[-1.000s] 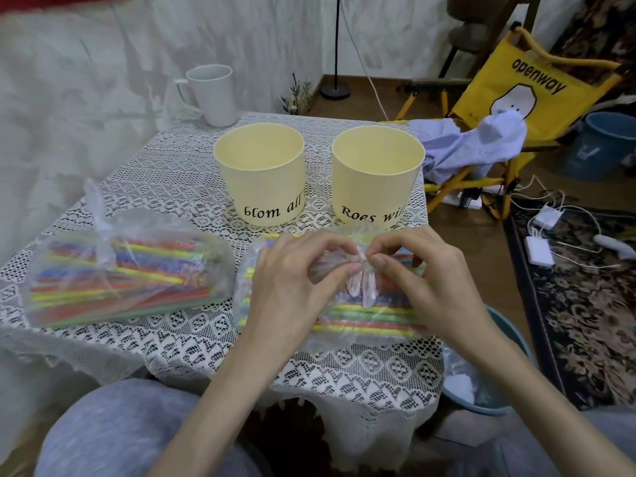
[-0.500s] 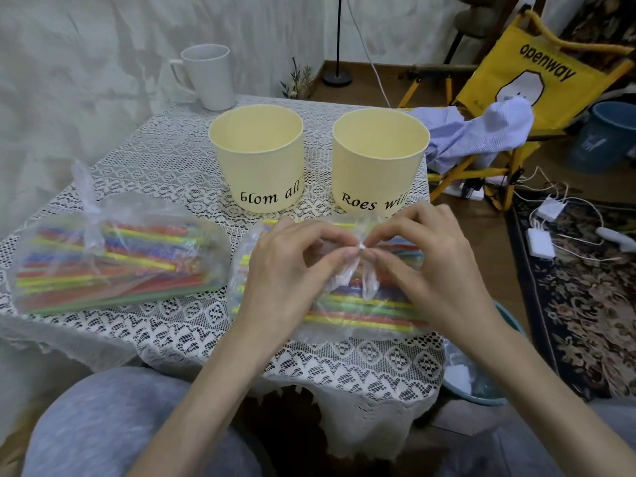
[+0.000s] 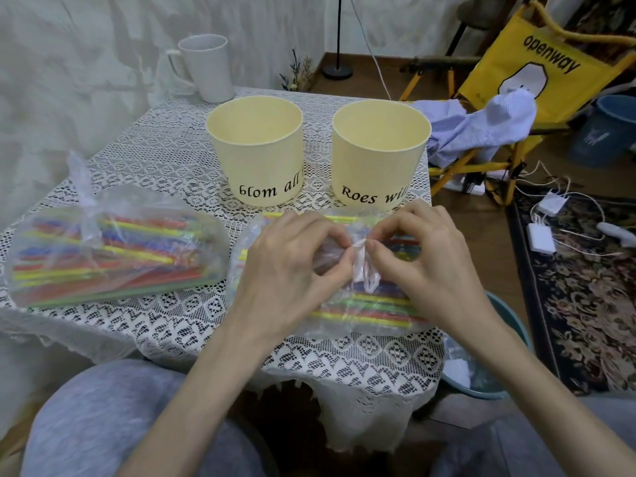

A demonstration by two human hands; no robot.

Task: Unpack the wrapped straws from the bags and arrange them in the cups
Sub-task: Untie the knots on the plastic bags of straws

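Note:
Two pale yellow cups stand empty on the lace tablecloth: the left cup (image 3: 256, 153) and the right cup (image 3: 380, 153). In front of them lies a clear bag of coloured straws (image 3: 371, 304), tied in a knot (image 3: 361, 256) at its top. My left hand (image 3: 292, 266) and my right hand (image 3: 423, 259) both pinch that knot with their fingertips, covering much of the bag. A second tied bag of straws (image 3: 110, 253) lies to the left, untouched.
A white mug (image 3: 206, 68) stands at the table's far left corner. A yellow folding chair (image 3: 537, 74) with a striped cloth (image 3: 481, 129) is right of the table. A blue basin (image 3: 481, 373) sits on the floor by my right arm. Chargers and cables lie on the rug (image 3: 585, 287).
Both hands have stayed on the knot, their fingertips drawing closer together on it. The view has tipped slightly, so the table sits higher in frame.

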